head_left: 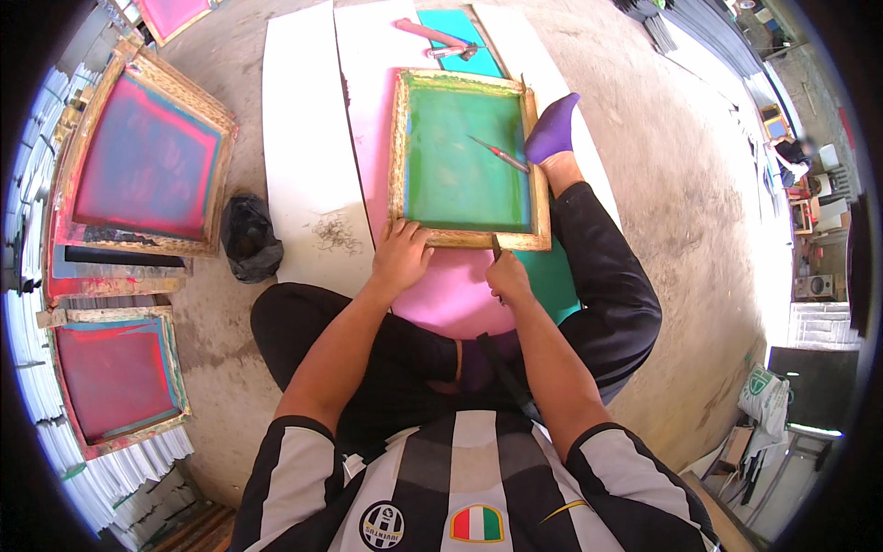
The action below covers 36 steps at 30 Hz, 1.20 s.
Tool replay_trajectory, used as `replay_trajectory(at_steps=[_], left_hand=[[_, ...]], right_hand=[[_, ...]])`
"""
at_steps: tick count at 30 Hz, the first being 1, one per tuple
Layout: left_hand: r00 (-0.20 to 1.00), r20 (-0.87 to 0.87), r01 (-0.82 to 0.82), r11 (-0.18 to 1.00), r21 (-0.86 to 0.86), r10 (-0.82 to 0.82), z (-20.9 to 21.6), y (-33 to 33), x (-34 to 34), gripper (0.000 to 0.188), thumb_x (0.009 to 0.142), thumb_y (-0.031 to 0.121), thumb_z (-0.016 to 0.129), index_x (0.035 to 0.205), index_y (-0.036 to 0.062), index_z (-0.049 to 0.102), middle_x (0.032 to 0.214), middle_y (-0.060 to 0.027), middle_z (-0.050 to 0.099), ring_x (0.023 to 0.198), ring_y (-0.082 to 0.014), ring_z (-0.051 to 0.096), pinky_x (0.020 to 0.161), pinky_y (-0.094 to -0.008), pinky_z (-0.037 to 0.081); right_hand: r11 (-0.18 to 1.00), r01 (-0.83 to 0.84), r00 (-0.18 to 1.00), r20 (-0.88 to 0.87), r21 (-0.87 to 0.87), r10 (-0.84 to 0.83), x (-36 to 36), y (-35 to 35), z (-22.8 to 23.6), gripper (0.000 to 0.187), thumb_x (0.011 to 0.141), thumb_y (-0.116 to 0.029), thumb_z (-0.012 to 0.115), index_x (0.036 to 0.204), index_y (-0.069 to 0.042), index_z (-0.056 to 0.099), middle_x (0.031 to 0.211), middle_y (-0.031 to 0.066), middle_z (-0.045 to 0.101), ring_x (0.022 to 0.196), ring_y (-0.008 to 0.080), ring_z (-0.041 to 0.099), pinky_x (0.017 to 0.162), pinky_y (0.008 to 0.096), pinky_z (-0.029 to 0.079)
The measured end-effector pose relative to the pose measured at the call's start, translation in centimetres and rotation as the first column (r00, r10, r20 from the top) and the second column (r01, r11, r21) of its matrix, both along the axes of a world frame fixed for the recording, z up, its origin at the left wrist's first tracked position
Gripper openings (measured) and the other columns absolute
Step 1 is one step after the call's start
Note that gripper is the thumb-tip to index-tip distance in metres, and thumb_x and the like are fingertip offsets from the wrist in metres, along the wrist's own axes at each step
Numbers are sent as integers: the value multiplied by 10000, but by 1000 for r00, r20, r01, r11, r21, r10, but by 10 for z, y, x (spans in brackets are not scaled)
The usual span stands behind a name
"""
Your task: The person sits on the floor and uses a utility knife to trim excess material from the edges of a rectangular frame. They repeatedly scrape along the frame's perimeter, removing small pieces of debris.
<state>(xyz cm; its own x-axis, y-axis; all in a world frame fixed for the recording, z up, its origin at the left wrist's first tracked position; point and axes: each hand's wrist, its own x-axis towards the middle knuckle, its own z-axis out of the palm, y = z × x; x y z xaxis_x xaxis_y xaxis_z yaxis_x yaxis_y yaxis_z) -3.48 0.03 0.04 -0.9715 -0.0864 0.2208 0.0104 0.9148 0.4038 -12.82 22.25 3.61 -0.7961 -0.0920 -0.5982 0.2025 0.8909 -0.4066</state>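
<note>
A wooden-framed printing screen with green mesh lies in front of me, over white and pink boards. My left hand holds its near left corner, fingers curled over the wooden rail. In my right hand is a dark, narrow tool, its tip against the near rail; my fist hides most of it, so its exact kind cannot be made out. A screwdriver with a red handle rests on the mesh near the right rail. My purple-socked foot touches the frame's right side.
More tools lie beyond the screen. Shavings are scattered on the white board, beside a black plastic bag. Other framed screens lean at the left. A person is far off at the right.
</note>
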Motion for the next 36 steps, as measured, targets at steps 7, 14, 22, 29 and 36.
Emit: replay_trajectory(at_steps=[7,14,22,29,36], left_hand=[[1000,4,18,1000,3,-18,1,0,-1,365,881,245,728,1209,91,680,1218,-128,649,1247,-334,544,1144,-529,358],[1000,-21,3,1000,23,-2,4,-1,-2,345,860,214,744,1179,96,686,1202,-81,653,1217,-296,554,1116,-522,377],[953,-234,202,979,5,-195,16,15,-1,239,851,197,749,1059,79,744,1025,-72,715,1080,-279,616,1047,-481,440],[984,-117,122,989,-82,-131,10,-4,17,88,837,186,742,889,122,773,951,-38,753,982,-240,671,938,-445,479],[955,154,-248,968,-46,252,17,-38,11,147,860,258,739,828,122,786,811,-104,747,811,-292,720,773,-476,530]], right_hand=[[998,62,990,-129,-6,-62,2,13,-67,261,931,-112,514,1091,55,637,730,210,708,530,306,695,460,429,556],[949,196,977,-29,-247,-209,14,14,-66,287,879,-158,596,1099,19,649,957,255,708,863,384,700,756,472,542],[899,-168,982,9,-405,188,55,-17,-29,247,851,-171,622,1019,8,650,948,300,704,916,451,707,817,517,546],[831,-33,934,279,-555,224,59,-31,-12,335,914,-181,611,1199,-6,636,869,157,695,711,240,697,631,391,550],[828,216,899,437,-517,38,34,2,-23,341,1005,-328,624,1237,-79,607,934,95,711,768,205,711,590,402,526]])
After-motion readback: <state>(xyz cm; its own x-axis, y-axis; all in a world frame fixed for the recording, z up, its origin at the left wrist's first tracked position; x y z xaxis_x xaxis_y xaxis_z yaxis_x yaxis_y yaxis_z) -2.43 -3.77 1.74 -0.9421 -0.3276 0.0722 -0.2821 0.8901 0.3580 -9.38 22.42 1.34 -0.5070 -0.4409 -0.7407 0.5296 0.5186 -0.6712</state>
